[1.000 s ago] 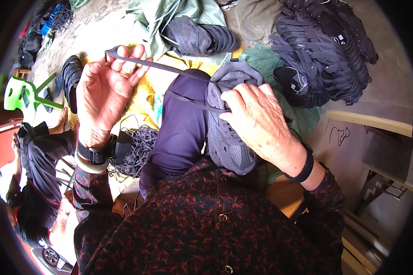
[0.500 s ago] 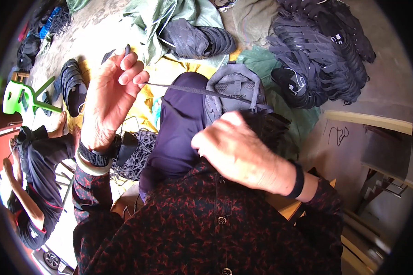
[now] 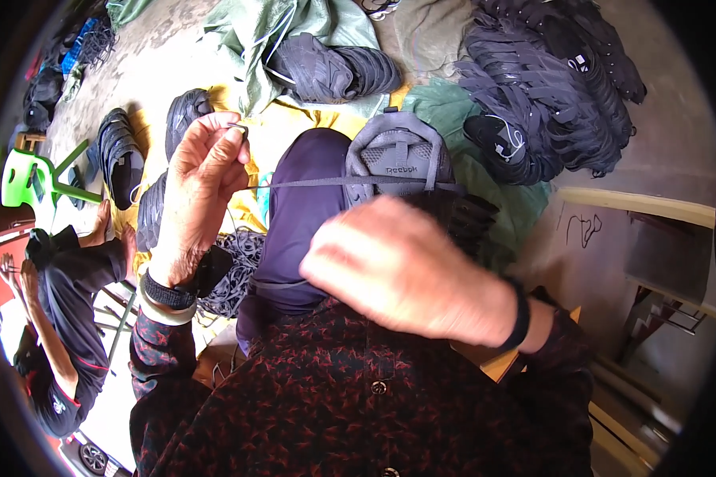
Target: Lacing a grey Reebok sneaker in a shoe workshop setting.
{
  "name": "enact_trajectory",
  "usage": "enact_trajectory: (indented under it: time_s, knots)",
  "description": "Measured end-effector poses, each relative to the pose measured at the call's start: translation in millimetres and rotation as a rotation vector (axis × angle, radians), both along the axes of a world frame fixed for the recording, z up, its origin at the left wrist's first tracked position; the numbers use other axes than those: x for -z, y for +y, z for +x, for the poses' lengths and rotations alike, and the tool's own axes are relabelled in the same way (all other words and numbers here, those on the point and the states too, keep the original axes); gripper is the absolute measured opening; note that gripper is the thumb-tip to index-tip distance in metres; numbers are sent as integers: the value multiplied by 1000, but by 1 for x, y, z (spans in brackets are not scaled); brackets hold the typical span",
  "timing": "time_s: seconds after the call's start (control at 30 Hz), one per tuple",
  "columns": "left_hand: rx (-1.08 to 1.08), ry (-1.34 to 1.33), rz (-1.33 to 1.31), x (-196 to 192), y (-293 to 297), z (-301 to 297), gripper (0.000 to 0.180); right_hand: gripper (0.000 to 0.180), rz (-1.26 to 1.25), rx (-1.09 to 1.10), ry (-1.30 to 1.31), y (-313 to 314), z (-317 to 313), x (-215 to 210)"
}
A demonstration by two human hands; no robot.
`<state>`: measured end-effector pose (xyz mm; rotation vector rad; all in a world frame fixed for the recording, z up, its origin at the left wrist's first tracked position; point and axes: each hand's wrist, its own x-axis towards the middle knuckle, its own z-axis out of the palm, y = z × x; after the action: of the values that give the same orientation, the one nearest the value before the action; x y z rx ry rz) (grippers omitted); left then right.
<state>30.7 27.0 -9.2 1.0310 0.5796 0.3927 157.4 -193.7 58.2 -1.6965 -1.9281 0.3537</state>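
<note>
Pinching what looks like the tip of a flat dark lace [image 3: 326,182], the left hand [image 3: 203,179] is raised beyond a purple-trousered knee [image 3: 310,179], while the strand stretches across a grey sneaker [image 3: 398,155] beside that leg. Blurred, the right hand [image 3: 402,270] hangs in front of the shoe's lower part, its fingers' grip impossible to tell. Threading or tightening the lace appears to be in hand; the next move seemingly calls for steady tension and a clear view of the eyelets.
</note>
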Motion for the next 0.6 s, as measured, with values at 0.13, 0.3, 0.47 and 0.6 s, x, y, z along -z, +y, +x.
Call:
enact_trajectory:
  time_s: [0.13,0.3,0.47,0.6]
  knots:
    - [109,83,91,6,-8,-2,20,8,-44,239,82,-3,65,12]
    - [337,197,167,2,-20,7,30,4,-69,188,23,-1,78,19]
    - [392,203,86,-2,-42,17,45,8,-135,205,19,1,80,28]
    - [464,127,31,8,-48,23,32,16,-282,315,69,10,75,19]
